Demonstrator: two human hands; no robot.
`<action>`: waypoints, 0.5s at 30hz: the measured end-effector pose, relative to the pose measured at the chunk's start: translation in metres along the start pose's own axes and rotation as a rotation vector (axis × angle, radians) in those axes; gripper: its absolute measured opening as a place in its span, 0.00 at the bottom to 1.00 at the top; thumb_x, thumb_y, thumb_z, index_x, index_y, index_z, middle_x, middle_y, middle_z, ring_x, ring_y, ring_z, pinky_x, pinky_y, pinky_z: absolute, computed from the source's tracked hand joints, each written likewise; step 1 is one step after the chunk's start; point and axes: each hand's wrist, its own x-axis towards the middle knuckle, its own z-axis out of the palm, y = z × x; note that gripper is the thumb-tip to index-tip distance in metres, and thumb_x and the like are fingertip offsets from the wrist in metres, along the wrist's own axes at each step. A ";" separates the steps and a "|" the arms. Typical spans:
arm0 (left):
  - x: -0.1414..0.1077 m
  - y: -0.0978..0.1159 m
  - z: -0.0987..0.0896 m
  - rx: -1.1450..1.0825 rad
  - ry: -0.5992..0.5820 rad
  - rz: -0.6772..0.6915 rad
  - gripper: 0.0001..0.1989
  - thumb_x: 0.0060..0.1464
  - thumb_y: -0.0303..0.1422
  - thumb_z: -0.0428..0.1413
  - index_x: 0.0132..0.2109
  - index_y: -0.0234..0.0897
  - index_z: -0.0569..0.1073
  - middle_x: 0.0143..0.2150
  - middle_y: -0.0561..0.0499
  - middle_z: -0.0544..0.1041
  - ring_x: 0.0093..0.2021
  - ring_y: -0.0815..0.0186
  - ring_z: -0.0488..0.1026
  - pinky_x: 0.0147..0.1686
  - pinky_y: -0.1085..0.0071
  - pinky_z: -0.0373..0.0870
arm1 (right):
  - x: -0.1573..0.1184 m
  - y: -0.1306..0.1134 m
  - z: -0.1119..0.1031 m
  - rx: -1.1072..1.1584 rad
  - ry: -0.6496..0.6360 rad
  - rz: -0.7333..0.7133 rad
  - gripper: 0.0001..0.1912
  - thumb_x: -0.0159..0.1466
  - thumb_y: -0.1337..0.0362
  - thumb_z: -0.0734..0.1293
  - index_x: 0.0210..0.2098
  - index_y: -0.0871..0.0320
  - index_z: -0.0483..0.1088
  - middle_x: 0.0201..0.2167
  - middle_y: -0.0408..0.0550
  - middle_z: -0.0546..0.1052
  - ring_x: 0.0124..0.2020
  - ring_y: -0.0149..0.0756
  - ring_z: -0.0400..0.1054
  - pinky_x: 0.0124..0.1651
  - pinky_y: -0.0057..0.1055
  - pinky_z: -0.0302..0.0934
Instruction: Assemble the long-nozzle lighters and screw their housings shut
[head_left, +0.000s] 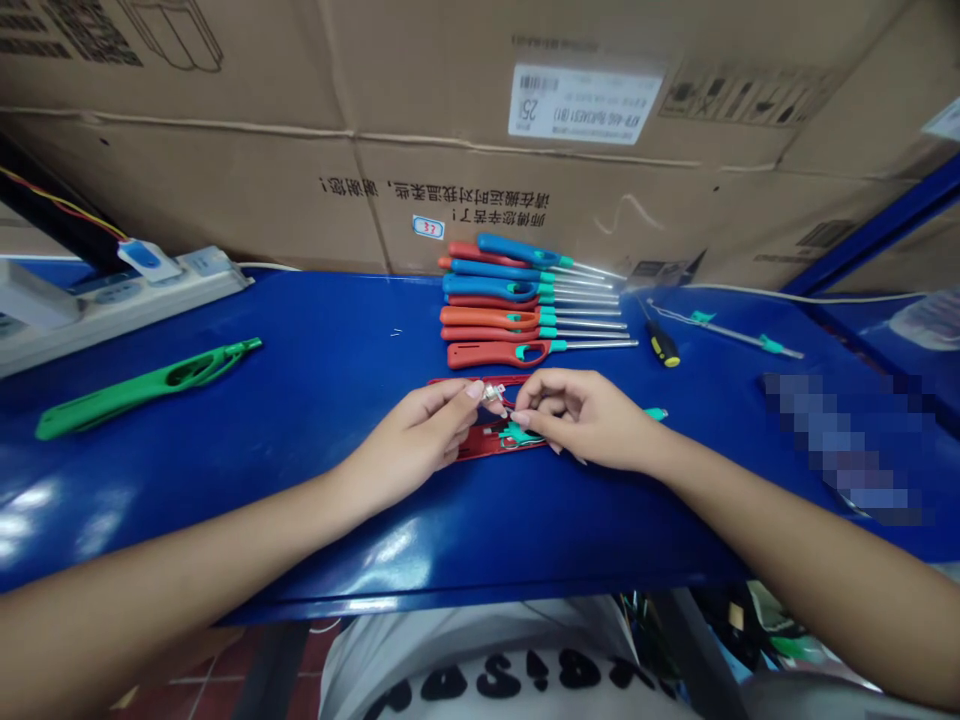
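Observation:
My left hand (427,430) pinches a small metal part (493,393) between thumb and forefinger. Just to its right, my right hand (581,415) has its thumb and fingertips pressed together; whatever they grip is too small to make out. Beneath both hands lies an opened red lighter casing (480,443), partly hidden by them. Teal parts (517,433) and thin wires sit in its lower half. A teal tip (657,414) shows beyond my right wrist.
Behind the hands lies a row of several red, orange and blue lighters (491,320). A green casing (150,390) and a power strip (112,300) are left. A screwdriver (662,343) and a metal rod (739,333) lie right. Cardboard boxes (450,150) stand behind.

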 end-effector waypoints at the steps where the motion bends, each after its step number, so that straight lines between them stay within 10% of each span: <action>1: 0.000 0.001 0.000 0.006 0.010 0.000 0.18 0.63 0.49 0.54 0.36 0.37 0.71 0.23 0.60 0.53 0.20 0.74 0.50 0.19 0.77 0.49 | 0.001 0.001 -0.001 0.032 -0.015 0.015 0.12 0.65 0.55 0.70 0.37 0.57 0.69 0.19 0.35 0.68 0.18 0.26 0.62 0.19 0.23 0.55; 15: -0.001 0.001 -0.002 0.202 0.015 0.136 0.19 0.63 0.47 0.53 0.34 0.37 0.75 0.20 0.58 0.60 0.24 0.69 0.60 0.25 0.75 0.57 | 0.002 0.001 -0.001 0.060 -0.061 -0.043 0.13 0.63 0.54 0.71 0.36 0.58 0.73 0.22 0.38 0.70 0.19 0.25 0.63 0.19 0.23 0.57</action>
